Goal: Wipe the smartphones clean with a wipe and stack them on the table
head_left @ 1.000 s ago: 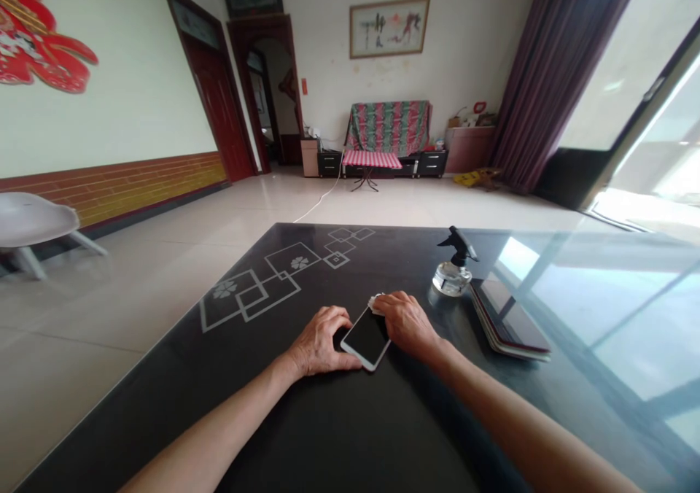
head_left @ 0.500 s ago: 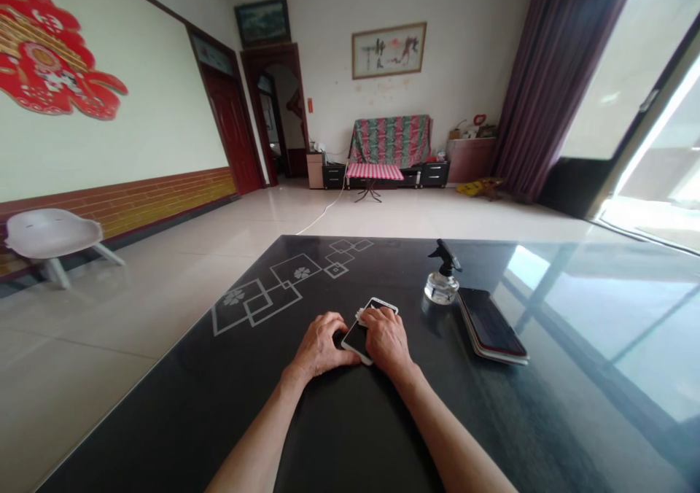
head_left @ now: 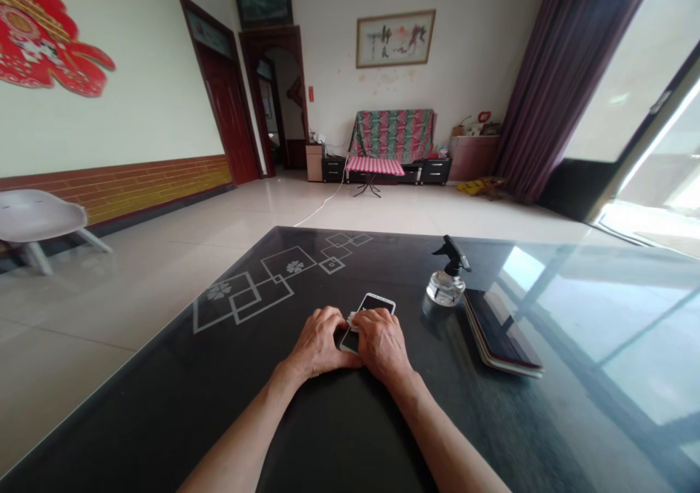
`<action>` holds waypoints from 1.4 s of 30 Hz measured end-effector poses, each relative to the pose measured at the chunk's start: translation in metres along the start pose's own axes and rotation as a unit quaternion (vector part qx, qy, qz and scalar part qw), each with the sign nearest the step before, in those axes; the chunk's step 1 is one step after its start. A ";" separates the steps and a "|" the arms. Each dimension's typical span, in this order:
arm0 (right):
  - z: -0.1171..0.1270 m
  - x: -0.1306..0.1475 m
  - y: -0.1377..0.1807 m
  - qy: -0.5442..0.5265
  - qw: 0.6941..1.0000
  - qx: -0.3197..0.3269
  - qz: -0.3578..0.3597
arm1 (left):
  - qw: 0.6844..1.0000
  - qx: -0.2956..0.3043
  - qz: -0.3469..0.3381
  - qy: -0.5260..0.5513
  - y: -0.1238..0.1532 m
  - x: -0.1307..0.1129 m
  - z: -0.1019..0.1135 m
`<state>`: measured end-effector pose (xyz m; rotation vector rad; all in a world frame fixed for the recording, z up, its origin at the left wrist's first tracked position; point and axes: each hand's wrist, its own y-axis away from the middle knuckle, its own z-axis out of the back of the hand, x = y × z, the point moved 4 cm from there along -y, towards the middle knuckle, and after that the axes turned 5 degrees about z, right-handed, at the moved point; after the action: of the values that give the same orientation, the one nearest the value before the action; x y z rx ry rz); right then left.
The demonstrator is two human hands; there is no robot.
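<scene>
A white-framed smartphone (head_left: 378, 302) with a dark screen lies on the dark glossy table (head_left: 339, 427). My left hand (head_left: 320, 343) grips its lower left part, with the thumb along the near end. On the screen, my right hand (head_left: 381, 340) presses a small white tissue or cloth (head_left: 351, 319), closed over it so that most is hidden. Both hands nearly touch and cover the phone's lower half. To the right stands a clear spray bottle (head_left: 445, 287) with a black trigger head. Beside it lies a stack of flat dark-screened devices (head_left: 503, 330).
White square and flower patterns (head_left: 284, 278) mark the table's left side. Beyond the table are a white chair (head_left: 41, 216), a small table with a checked cloth (head_left: 375, 165) and a covered piece of furniture (head_left: 394, 136). Window light reflects on the tabletop at right.
My right hand has slid with the tissue down the phone screen, toward my left hand, baring more of the phone's top end. The whole view has shifted slightly.
</scene>
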<state>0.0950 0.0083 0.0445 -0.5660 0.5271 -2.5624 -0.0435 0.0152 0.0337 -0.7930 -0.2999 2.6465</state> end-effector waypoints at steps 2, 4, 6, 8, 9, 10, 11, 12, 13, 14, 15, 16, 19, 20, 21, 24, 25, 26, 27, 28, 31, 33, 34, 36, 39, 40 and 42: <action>0.001 0.004 0.003 -0.010 1.000 -0.006 -0.002 | 1.000 -0.010 0.003 0.002 0.001 0.000 0.000; 0.002 0.009 0.007 -0.022 1.000 -0.012 -0.002 | 1.000 -0.017 0.005 0.001 0.002 0.000 -0.001; 0.003 0.012 0.010 -0.033 0.999 -0.020 -0.001 | 1.000 -0.020 0.006 -0.001 0.003 0.001 -0.001; 0.003 0.013 0.011 -0.034 0.999 -0.027 -0.002 | 1.000 -0.023 0.007 -0.003 0.003 0.001 -0.001; 0.003 0.013 0.011 -0.029 0.999 -0.029 -0.004 | 1.000 -0.025 0.007 -0.003 0.003 0.001 -0.001; 0.003 0.011 0.010 -0.021 0.999 -0.031 -0.007 | 1.000 -0.026 0.008 -0.002 0.002 0.001 -0.001; 0.002 0.010 0.008 -0.013 0.999 -0.032 -0.010 | 1.000 -0.026 0.008 -0.002 0.002 0.001 0.000; 0.002 0.007 0.006 -0.005 0.999 -0.033 -0.015 | 1.000 -0.025 0.008 -0.001 0.002 0.000 0.000; 0.002 0.003 0.004 0.001 0.999 -0.035 -0.020 | 1.000 -0.023 0.008 0.000 0.001 0.000 0.000; 0.003 0.000 0.002 0.005 0.999 -0.037 -0.025 | 1.000 -0.020 0.006 0.001 0.001 0.000 0.001; 0.003 -0.005 0.000 0.007 0.999 -0.040 -0.030 | 1.000 -0.015 0.004 0.001 0.001 0.000 0.001; 0.005 -0.009 -0.001 0.009 0.998 -0.044 -0.036 | 1.000 -0.012 0.003 0.000 0.001 0.000 0.001; 0.009 -0.022 -0.003 0.013 0.997 -0.053 -0.053 | 1.000 -0.008 -0.001 0.000 0.001 0.000 0.001; 0.010 -0.025 -0.003 0.014 0.997 -0.055 -0.056 | 1.000 -0.008 -0.002 0.000 0.001 -0.001 0.001; 0.010 -0.026 -0.003 0.014 0.997 -0.054 -0.057 | 1.000 -0.009 -0.002 0.000 0.001 -0.001 0.001; 0.010 -0.022 -0.001 0.009 0.998 -0.045 -0.040 | 1.000 -0.009 0.002 0.000 0.001 -0.001 0.001; 0.009 -0.019 0.000 0.006 0.999 -0.041 -0.033 | 1.000 -0.010 0.003 0.001 0.001 -0.001 0.001; 0.008 -0.016 0.001 0.002 0.999 -0.039 -0.026 | 1.000 -0.011 0.005 0.002 0.001 -0.001 0.001; 0.007 -0.012 0.002 -0.002 0.999 -0.037 -0.020 | 1.000 -0.012 0.005 0.003 0.001 -0.001 0.000; 0.006 -0.008 0.003 -0.007 0.999 -0.036 -0.014 | 1.000 -0.015 0.006 0.003 0.001 -0.001 0.000; 0.004 -0.002 0.004 -0.024 0.999 -0.035 0.004 | 1.000 -0.020 0.010 0.001 0.002 -0.001 0.000; 0.006 -0.003 0.005 -0.033 0.999 -0.042 0.007 | 1.000 -0.020 0.009 0.000 0.002 -0.001 -0.001; 0.007 -0.005 0.005 -0.033 0.998 -0.050 0.002 | 1.000 -0.019 0.007 -0.001 0.002 -0.001 -0.001; 0.010 -0.012 0.005 -0.028 0.997 -0.071 -0.022 | 1.000 -0.017 0.001 -0.006 0.003 -0.002 0.000; 0.012 -0.022 0.004 -0.019 0.994 -0.091 -0.054 | 1.000 -0.015 -0.008 -0.022 0.003 -0.006 0.000; 0.012 -0.023 0.004 -0.019 0.994 -0.091 -0.057 | 0.999 -0.015 -0.009 -0.027 0.004 -0.008 0.000; 0.010 -0.023 0.004 -0.022 0.994 -0.089 -0.054 | 0.999 -0.015 -0.009 -0.035 0.005 -0.014 -0.003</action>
<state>0.1199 0.0144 0.0446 -0.7303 0.7333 -2.6137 -0.0322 0.0053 0.0367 -0.7054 -0.3652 2.6616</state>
